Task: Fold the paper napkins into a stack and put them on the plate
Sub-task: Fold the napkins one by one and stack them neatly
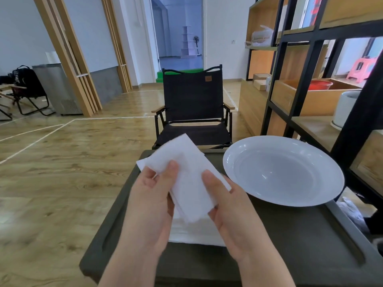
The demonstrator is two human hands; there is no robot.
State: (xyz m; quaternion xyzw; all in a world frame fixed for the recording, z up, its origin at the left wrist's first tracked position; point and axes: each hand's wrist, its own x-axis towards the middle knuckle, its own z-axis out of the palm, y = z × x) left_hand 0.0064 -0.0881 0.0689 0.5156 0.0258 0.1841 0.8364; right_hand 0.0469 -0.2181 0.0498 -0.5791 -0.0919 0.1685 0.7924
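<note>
— What are the hands doing?

— Both hold one white napkin (186, 177), in the middle of the frame, up above the table. The left hand (149, 204) has its thumb on top and its fingers curled under the napkin's left edge. The right hand (232, 210) pinches the right edge with its thumb on top too.

— Is the napkin flat?

— No, it looks folded over, with its far corner tilted up toward the black chair (192, 104).

— Where are the other napkins?

— A white pile of napkins (196, 233) lies on the dark table (290, 235), right under the hands.

— And the plate?

— The white plate (284, 170) sits on the table at the right of the frame, near the right hand but not touching it — beside the shelf (300, 79)
</note>
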